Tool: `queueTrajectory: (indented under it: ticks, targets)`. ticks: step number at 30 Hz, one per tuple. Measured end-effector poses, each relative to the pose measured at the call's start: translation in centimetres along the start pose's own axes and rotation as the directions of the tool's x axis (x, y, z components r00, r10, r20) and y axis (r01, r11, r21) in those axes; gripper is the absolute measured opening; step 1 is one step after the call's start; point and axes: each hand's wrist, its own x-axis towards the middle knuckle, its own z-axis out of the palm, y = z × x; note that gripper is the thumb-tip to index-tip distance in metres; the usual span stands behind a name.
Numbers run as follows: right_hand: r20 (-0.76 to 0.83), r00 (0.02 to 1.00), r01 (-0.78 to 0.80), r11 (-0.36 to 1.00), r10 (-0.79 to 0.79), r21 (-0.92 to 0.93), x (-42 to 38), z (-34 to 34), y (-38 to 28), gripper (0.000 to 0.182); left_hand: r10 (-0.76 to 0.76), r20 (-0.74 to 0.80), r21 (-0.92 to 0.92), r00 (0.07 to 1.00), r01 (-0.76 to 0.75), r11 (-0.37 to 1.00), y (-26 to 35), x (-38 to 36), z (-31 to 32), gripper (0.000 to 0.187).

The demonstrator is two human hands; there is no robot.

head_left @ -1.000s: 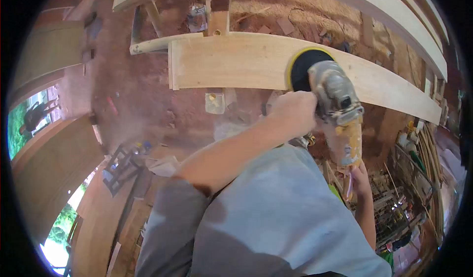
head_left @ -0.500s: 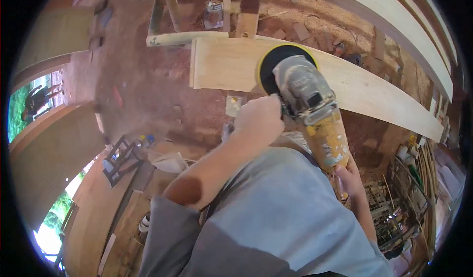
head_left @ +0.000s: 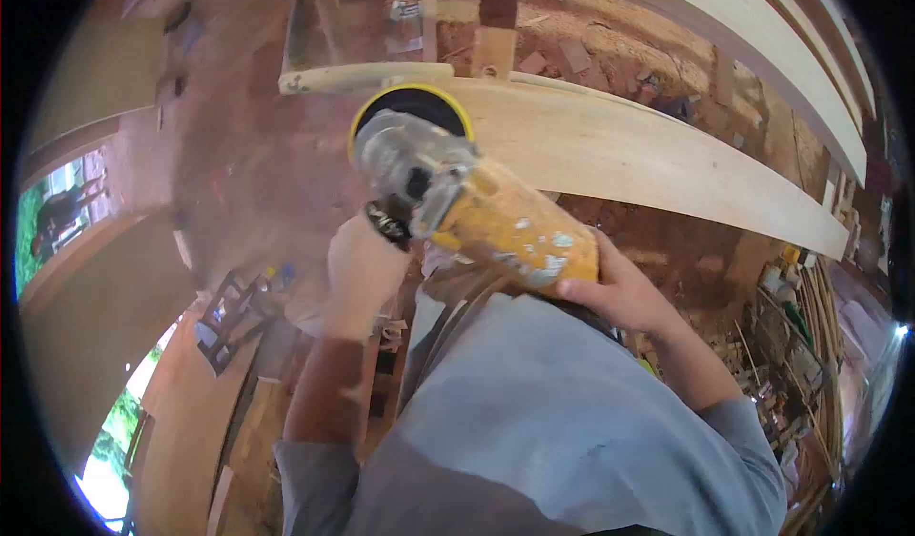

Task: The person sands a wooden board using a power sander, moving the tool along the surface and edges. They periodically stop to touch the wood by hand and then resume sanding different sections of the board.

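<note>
My left hand [head_left: 367, 262] is closed round the black side handle of a yellow and grey power sander [head_left: 519, 222]. Farther back, my right hand [head_left: 620, 283] grips the rear of its paint-spotted yellow body. The round black pad [head_left: 416, 112] with a yellow rim covers the left end of a long pale wooden board [head_left: 610, 141]. Part of the pad reaches past that end, over the floor. How firmly the pad touches the wood is hidden beneath the tool.
A pale round pole [head_left: 367, 77] and a wooden support [head_left: 494, 50] lie by the board's far edge. More long planks [head_left: 686, 12] curve along the top. Large panels [head_left: 114, 288] stand at left, near a dark frame [head_left: 229, 322]. A distant person [head_left: 62, 217] shows through an opening.
Both hands have moved left with the sander, its pad going from the board's middle to its left end. The tool's body now slants more sideways.
</note>
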Motion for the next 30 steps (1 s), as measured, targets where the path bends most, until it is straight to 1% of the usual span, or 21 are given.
queueTrajectory:
  ticks: [1, 3, 4, 6, 8, 10, 11, 13, 14, 15, 16, 18, 19, 20, 21, 23, 24, 25, 27, 28, 30]
  targets:
    - [-0.015, 1.0, -0.002, 1.0, 0.003, 0.003, -0.1, -0.2, -0.6, 0.093, 0.013, 0.008, -0.001, 1.0, -0.013, 1.0, -0.4, 0.1, 0.4, 0.027]
    - [0.036, 0.993, -0.105, 0.989, 0.109, -0.101, -0.9, -0.5, -1.5, 0.094, -0.007, -0.022, 0.067, 1.0, 0.009, 0.998, -1.1, -0.1, 1.3, 0.028]
    - [0.033, 0.993, -0.109, 0.989, 0.113, -0.098, -1.5, -0.8, -0.8, 0.094, 0.037, 0.028, 0.029, 0.999, -0.038, 0.999, -0.1, -0.8, 1.5, 0.03]
    - [-0.015, 0.999, -0.032, 0.985, 0.035, 0.172, -3.5, -2.3, 1.5, 0.095, 0.058, 0.078, 0.061, 0.995, -0.063, 0.996, 1.8, -1.5, 3.6, 0.031]
    - [-0.059, 0.997, -0.038, 0.973, 0.052, 0.227, -6.0, -4.1, 4.0, 0.097, 0.07, 0.118, 0.095, 0.991, -0.082, 0.992, 4.1, -2.3, 5.4, 0.033]
    - [-0.103, 0.992, -0.035, 0.958, 0.067, 0.286, -8.5, -6.1, 6.9, 0.098, 0.106, 0.263, 0.17, 0.959, -0.154, 0.973, 6.8, -3.0, 6.9, 0.033]
    - [-0.133, 0.987, -0.035, 0.939, 0.086, 0.342, -9.7, -7.1, 8.4, 0.099, 0.105, 0.26, 0.172, 0.96, -0.153, 0.973, 7.9, -3.3, 7.9, 0.033]
    - [-0.162, 0.981, -0.032, 0.915, 0.106, 0.402, -11.8, -8.4, 10.4, 0.101, 0.259, 0.357, 0.09, 0.898, -0.308, 0.947, 10.0, -4.0, 10.0, 0.027]
    - [-0.198, 0.975, 0.002, 0.888, 0.1, 0.46, -12.6, -8.7, 11.1, 0.1, 0.26, 0.358, 0.093, 0.897, -0.312, 0.946, 11.1, -4.1, 10.9, 0.027]
    - [-0.237, 0.967, 0.04, 0.857, 0.097, 0.514, -13.5, -9.1, 11.8, 0.099, 0.35, 0.397, 0.015, 0.849, -0.387, 0.922, 12.3, -4.0, 11.8, 0.024]
    - [-0.243, 0.966, 0.047, 0.855, 0.094, 0.516, -14.6, -10.1, 13.4, 0.099, 0.438, 0.426, -0.067, 0.792, -0.455, 0.888, 13.6, -3.8, 12.7, 0.021]
    - [-0.247, 0.959, -0.032, 0.917, 0.141, 0.398, -16.7, -11.9, 17.9, 0.093, 0.556, 0.427, -0.103, 0.713, -0.572, 0.814, 16.2, -3.4, 14.1, 0.025]
    - [-0.251, 0.959, -0.025, 0.917, 0.135, 0.399, -17.5, -11.9, 19.5, 0.093, 0.59, 0.443, -0.107, 0.675, -0.614, 0.782, 17.9, -3.1, 14.4, 0.025]
    - [-0.323, 0.936, 0.028, 0.888, 0.137, 0.458, -18.2, -11.7, 21.0, 0.087, 0.623, 0.457, -0.111, 0.634, -0.655, 0.748, 19.5, -2.8, 14.6, 0.024]
    - [-0.392, 0.909, 0.085, 0.855, 0.144, 0.511, -18.4, -11.6, 21.7, 0.081, 0.628, 0.453, -0.108, 0.633, -0.66, 0.744, 20.7, -2.3, 15.1, 0.024]
    - [-0.384, 0.912, 0.099, 0.832, 0.143, 0.546, -18.1, -11.0, 20.7, 0.076, 0.656, 0.47, -0.048, 0.59, -0.725, 0.687, 22.6, -1.6, 15.9, 0.025]
    - [-0.374, 0.915, 0.106, 0.806, 0.149, 0.582, -17.8, -10.7, 20.3, 0.072, 0.616, 0.469, 0.008, 0.633, -0.7, 0.714, 23.1, -1.5, 15.8, 0.026]
    - [-0.373, 0.917, 0.109, 0.807, 0.144, 0.58, -17.5, -10.6, 20.2, 0.072, 0.617, 0.465, 0.01, 0.636, -0.7, 0.714, 22.8, -1.5, 15.5, 0.026]
    - [-0.329, 0.933, 0.056, 0.841, 0.149, 0.538, -16.1, -10.8, 19.6, 0.074, 0.546, 0.372, 0.024, 0.75, -0.596, 0.803, 21.3, -0.6, 14.3, 0.026]
    - [-0.321, 0.936, 0.053, 0.841, 0.147, 0.539, -15.0, -10.4, 18.3, 0.074, 0.54, 0.371, 0.028, 0.756, -0.59, 0.807, 20.3, -0.3, 13.2, 0.026]
    - [-0.314, 0.947, 0.092, 0.886, 0.063, 0.455, -12.5, -8.7, 14.7, 0.082, 0.505, 0.271, 0.082, 0.82, -0.542, 0.836, 17.6, 0.2, 10.2, 0.023]
